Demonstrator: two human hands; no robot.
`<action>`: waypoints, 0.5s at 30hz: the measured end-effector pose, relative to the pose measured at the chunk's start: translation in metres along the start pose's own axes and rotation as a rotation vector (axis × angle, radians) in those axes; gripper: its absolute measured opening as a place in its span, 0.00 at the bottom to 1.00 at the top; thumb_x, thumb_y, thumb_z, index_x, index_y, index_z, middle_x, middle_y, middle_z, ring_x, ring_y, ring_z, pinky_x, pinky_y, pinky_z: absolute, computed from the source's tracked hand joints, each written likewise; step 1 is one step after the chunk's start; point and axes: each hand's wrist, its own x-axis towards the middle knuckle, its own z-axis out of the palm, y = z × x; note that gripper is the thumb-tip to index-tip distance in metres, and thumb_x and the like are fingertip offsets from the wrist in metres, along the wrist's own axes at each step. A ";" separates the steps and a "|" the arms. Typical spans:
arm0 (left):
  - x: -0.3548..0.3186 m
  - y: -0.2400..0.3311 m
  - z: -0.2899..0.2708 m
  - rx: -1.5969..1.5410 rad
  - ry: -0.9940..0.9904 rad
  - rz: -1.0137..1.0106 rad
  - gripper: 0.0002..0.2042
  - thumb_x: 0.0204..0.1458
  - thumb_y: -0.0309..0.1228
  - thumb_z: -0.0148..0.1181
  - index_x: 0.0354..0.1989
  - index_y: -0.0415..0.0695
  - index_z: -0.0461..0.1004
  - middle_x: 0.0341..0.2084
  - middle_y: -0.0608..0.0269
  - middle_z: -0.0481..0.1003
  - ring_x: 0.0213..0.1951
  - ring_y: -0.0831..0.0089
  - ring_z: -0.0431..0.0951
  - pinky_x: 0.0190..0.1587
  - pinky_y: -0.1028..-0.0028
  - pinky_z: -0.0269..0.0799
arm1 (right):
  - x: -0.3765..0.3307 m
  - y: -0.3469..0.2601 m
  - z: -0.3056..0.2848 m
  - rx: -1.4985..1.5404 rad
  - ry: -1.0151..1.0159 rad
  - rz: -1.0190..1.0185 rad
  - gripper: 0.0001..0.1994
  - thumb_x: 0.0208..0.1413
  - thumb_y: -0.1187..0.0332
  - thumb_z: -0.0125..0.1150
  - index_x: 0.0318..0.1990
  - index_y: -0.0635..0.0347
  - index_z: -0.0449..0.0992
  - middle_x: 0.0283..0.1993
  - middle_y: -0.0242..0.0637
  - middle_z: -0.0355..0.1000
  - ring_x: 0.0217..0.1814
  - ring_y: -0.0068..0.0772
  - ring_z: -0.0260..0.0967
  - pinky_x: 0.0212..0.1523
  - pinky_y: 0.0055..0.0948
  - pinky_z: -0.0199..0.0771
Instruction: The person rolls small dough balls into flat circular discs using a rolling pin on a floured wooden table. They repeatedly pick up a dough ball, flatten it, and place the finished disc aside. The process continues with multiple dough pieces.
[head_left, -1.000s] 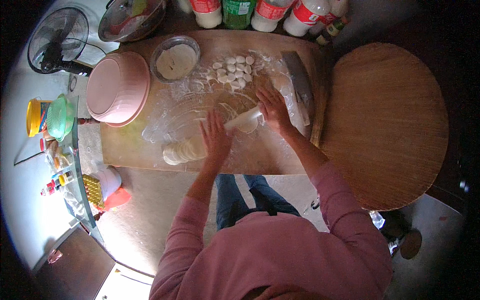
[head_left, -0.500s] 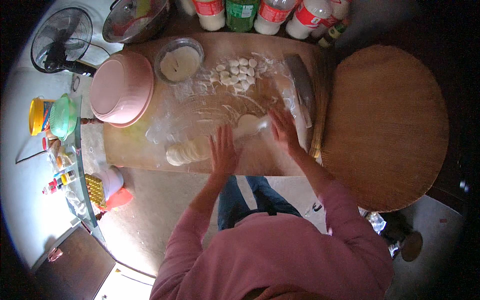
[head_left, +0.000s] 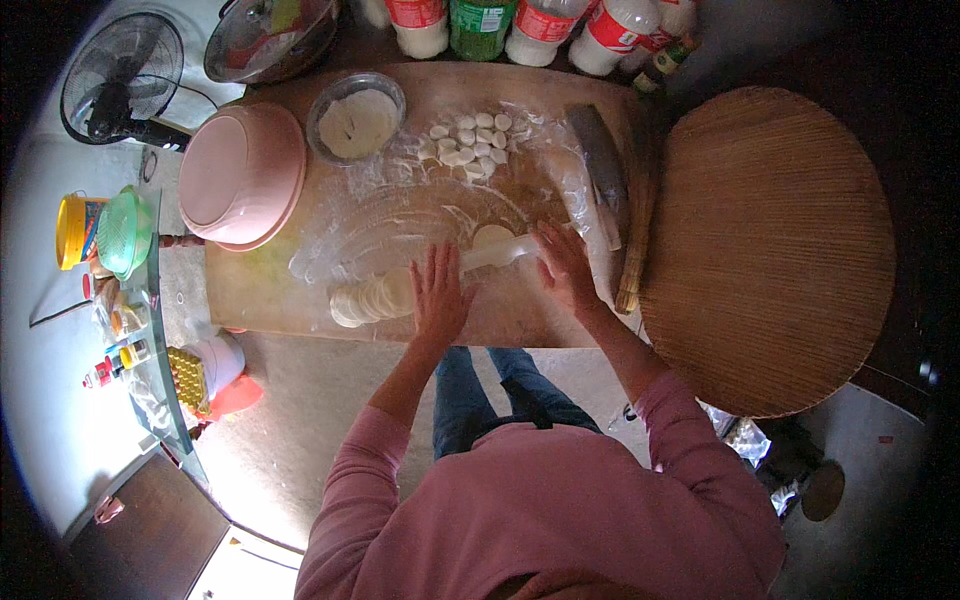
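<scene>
Two hands work a floured wooden worktop (head_left: 300, 300), and everything else sits around its edges. Left of the worktop stand a fan (head_left: 118, 80), a yellow tub (head_left: 75, 230) and a green lid (head_left: 127, 232). On the worktop's left end lies an upturned pink bowl (head_left: 243, 175), with a small bowl of flour (head_left: 356, 118) just beside it. Small dough pieces (head_left: 475, 140) lie along its far side, below a row of bottles (head_left: 520, 25). Flat dough rounds (head_left: 368, 298) are stacked near its front edge. The left hand (head_left: 438, 295), fingers spread and flat, presses the rolling pin (head_left: 497, 254). The right hand (head_left: 565, 265), also flat and open, rests on the pin's other end. A round dough disc (head_left: 492, 236) touches the pin on its far side. A cleaver (head_left: 600, 165) lies near the right edge, and a round woven tray (head_left: 770, 250) sits right of the worktop.
</scene>
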 end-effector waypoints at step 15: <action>0.044 -0.009 -0.013 -0.502 0.371 0.018 0.13 0.59 0.23 0.54 0.51 0.37 0.75 0.48 0.44 0.75 0.49 0.43 0.75 0.55 0.55 0.71 | -0.079 -0.002 -0.002 0.320 0.115 0.375 0.23 0.55 0.71 0.67 0.58 0.63 0.71 0.54 0.47 0.70 0.57 0.50 0.69 0.58 0.43 0.69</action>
